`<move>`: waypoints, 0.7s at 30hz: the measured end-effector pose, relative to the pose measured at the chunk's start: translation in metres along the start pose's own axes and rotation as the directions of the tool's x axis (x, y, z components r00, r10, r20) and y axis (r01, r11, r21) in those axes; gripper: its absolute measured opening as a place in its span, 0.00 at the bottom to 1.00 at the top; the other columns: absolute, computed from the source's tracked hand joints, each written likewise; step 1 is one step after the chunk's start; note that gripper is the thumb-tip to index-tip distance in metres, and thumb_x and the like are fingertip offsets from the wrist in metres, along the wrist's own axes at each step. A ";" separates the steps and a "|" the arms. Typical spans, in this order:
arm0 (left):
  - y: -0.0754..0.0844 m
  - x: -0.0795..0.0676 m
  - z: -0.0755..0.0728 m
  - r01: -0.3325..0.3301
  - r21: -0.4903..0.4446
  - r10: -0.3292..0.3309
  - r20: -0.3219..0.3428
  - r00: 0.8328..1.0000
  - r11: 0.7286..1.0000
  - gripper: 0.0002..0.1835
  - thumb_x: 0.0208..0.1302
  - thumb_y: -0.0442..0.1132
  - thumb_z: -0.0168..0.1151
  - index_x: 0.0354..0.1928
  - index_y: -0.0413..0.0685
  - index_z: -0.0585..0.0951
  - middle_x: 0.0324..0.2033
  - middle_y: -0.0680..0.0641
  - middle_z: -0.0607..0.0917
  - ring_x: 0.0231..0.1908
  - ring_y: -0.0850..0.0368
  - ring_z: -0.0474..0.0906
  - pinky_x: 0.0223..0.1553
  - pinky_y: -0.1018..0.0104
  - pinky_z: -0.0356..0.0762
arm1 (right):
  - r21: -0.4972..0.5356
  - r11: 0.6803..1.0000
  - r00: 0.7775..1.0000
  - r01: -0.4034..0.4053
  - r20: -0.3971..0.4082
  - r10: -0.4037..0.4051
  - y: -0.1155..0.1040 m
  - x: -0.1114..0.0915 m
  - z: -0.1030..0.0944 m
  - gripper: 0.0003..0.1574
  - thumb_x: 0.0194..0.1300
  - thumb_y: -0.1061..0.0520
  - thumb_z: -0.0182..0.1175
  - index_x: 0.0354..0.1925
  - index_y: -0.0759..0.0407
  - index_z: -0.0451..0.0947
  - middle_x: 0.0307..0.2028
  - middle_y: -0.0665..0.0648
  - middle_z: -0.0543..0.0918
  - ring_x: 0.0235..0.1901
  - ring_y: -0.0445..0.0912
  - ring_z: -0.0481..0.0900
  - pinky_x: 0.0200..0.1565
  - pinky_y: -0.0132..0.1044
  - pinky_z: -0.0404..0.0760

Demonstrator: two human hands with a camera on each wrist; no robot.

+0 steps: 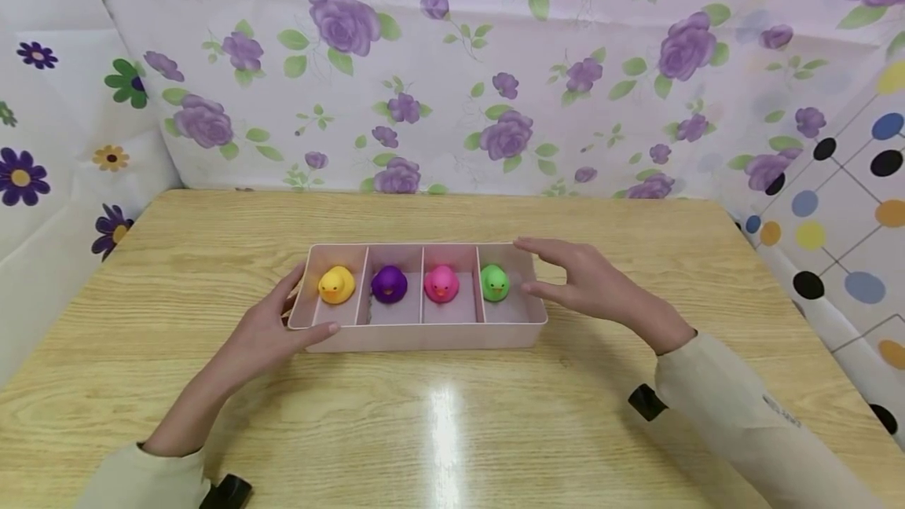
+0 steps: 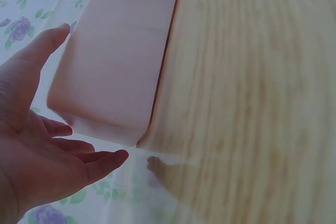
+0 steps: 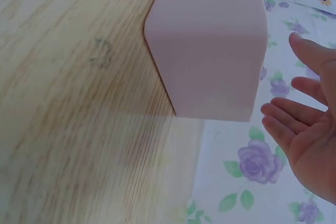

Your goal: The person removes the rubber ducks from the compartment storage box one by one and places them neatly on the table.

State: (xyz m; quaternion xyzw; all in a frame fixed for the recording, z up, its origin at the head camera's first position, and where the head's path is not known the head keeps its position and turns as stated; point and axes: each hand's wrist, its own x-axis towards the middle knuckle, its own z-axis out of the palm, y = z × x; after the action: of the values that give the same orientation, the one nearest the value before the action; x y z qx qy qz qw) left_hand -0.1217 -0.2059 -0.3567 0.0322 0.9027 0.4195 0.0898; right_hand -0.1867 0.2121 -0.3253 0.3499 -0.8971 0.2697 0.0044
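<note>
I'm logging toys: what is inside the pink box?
Left to right, one per compartment: yellow duck, purple duck, pink duck, green duck. Whatever lies directly beneath them is covered.

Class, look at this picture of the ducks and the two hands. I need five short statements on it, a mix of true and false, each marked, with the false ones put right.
1. The pink box stands on a wood-grained table. True.
2. The green duck shares a compartment with the pink duck. False: each sits in its own compartment.
3. The purple duck is between the yellow duck and the pink duck. True.
4. The right hand grips the green duck. False: in the head view a gap shows between them, and that hand holds no duck.
5. The yellow duck is the one nearest the left hand. True.
</note>
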 end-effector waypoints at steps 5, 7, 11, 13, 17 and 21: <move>-0.002 0.001 0.002 -0.013 -0.003 0.013 -0.001 1.000 1.000 0.58 0.61 0.55 0.70 0.80 0.45 0.41 0.73 0.27 0.55 0.69 0.26 0.56 0.61 0.32 0.65 | 0.055 0.998 0.998 -0.041 0.054 0.038 -0.002 0.009 0.000 0.35 0.65 0.56 0.69 0.66 0.66 0.73 0.62 0.64 0.78 0.59 0.59 0.77 0.58 0.52 0.77; -0.002 0.000 0.003 -0.020 -0.001 0.020 -0.005 1.000 1.000 0.58 0.62 0.55 0.69 0.80 0.45 0.41 0.73 0.27 0.54 0.69 0.26 0.56 0.61 0.32 0.64 | 0.070 0.996 0.996 -0.058 0.078 0.053 -0.004 0.013 -0.001 0.34 0.65 0.56 0.68 0.66 0.66 0.73 0.61 0.64 0.78 0.59 0.58 0.77 0.58 0.52 0.77; -0.003 0.001 0.004 -0.031 -0.021 0.031 0.000 1.000 0.999 0.58 0.63 0.54 0.68 0.80 0.46 0.39 0.74 0.28 0.53 0.70 0.27 0.55 0.63 0.33 0.62 | 0.080 0.994 0.992 -0.072 0.109 0.063 -0.005 0.020 0.000 0.33 0.66 0.57 0.67 0.65 0.67 0.73 0.60 0.64 0.79 0.58 0.58 0.78 0.58 0.52 0.77; -0.004 0.001 0.003 -0.038 -0.036 0.038 0.005 0.999 0.999 0.57 0.64 0.54 0.68 0.80 0.46 0.39 0.74 0.28 0.53 0.70 0.28 0.55 0.64 0.33 0.61 | 0.083 0.994 0.991 -0.078 0.119 0.067 -0.006 0.024 0.000 0.32 0.66 0.57 0.67 0.64 0.68 0.74 0.60 0.65 0.80 0.57 0.59 0.79 0.57 0.52 0.77; -0.004 0.001 0.003 -0.048 -0.048 0.049 0.008 0.999 0.998 0.57 0.64 0.53 0.68 0.80 0.47 0.39 0.73 0.27 0.54 0.70 0.29 0.56 0.64 0.34 0.60 | 0.082 0.993 0.989 -0.079 0.134 0.067 -0.006 0.030 0.000 0.30 0.66 0.58 0.67 0.63 0.68 0.76 0.58 0.65 0.81 0.56 0.59 0.80 0.57 0.51 0.78; -0.004 0.001 0.003 -0.046 -0.063 0.047 0.011 0.999 0.997 0.57 0.64 0.53 0.69 0.80 0.48 0.39 0.74 0.28 0.54 0.70 0.30 0.56 0.64 0.35 0.61 | 0.075 0.995 0.986 -0.073 0.156 0.060 -0.005 0.036 0.002 0.29 0.66 0.59 0.67 0.62 0.68 0.76 0.57 0.66 0.81 0.55 0.59 0.80 0.56 0.50 0.79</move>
State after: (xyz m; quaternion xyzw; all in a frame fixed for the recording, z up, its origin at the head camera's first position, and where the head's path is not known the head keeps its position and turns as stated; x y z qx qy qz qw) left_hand -0.1223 -0.2066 -0.3617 0.0528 0.8875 0.4496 0.0865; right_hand -0.2099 0.1853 -0.3174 0.3394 -0.8944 0.2777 -0.0880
